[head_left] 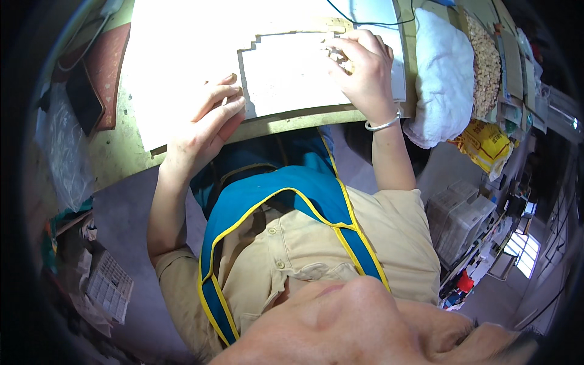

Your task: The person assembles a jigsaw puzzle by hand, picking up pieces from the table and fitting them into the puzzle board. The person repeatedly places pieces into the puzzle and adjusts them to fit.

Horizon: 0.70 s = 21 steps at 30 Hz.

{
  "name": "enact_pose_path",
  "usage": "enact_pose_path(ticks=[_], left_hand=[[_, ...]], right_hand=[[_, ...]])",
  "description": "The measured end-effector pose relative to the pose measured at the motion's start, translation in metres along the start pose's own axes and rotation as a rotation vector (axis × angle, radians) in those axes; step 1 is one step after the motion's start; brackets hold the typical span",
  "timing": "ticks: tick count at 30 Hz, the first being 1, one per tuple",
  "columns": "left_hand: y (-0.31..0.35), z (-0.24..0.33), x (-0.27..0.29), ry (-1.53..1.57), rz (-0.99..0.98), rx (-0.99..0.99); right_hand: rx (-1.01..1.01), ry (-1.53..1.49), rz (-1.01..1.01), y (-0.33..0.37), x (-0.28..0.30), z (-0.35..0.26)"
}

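Observation:
A brightly lit white sheet (pixel 182 42) covers the work table. On it, small flat pale pieces (pixel 292 29) form a stepped line, with a narrow column (pixel 244 79) running down its left side. My right hand (pixel 365 67) is at the right end of this line, its thumb and fingers curled round a few small pale pieces (pixel 334 53). A silver bangle (pixel 383 123) circles that wrist. Beside the lower left column rests my left hand (pixel 210 118), its fingers bent and drawn together. Glare hides what is between them, if anything.
A folded white towel (pixel 443 73) lies at the table's right, beside a heap of small tan pieces (pixel 485 67) and a yellow bag (pixel 486 146). At left are a dark phone (pixel 84 97), a red-brown pad (pixel 112 79) and clear plastic (pixel 67 152). A black cable (pixel 377 24) crosses the far edge.

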State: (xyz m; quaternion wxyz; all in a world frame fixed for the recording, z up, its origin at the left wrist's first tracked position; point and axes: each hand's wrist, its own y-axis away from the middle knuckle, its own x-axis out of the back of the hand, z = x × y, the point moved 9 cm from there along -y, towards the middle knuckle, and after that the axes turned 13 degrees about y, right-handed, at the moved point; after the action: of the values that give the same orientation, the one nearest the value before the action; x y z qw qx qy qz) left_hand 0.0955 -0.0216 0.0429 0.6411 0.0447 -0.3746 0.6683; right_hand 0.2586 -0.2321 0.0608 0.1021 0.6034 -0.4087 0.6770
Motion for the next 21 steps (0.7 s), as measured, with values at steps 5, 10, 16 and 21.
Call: enact_pose_path(ticks=[5, 10, 16, 21], left_hand=[[-0.001, 0.001, 0.001, 0.005, 0.003, -0.017], [0.000, 0.003, 0.001, 0.031, 0.006, -0.021], [0.002, 0.001, 0.001, 0.016, -0.006, -0.021], [0.004, 0.000, 0.000, -0.004, -0.002, -0.028]], right_hand=[[-0.001, 0.108, -0.038, -0.016, -0.011, -0.007], [0.059, 0.088, -0.030, -0.022, -0.018, -0.017], [0.077, -0.099, -0.069, -0.026, -0.020, -0.042], [0.098, -0.106, -0.078, -0.035, -0.043, -0.069]])
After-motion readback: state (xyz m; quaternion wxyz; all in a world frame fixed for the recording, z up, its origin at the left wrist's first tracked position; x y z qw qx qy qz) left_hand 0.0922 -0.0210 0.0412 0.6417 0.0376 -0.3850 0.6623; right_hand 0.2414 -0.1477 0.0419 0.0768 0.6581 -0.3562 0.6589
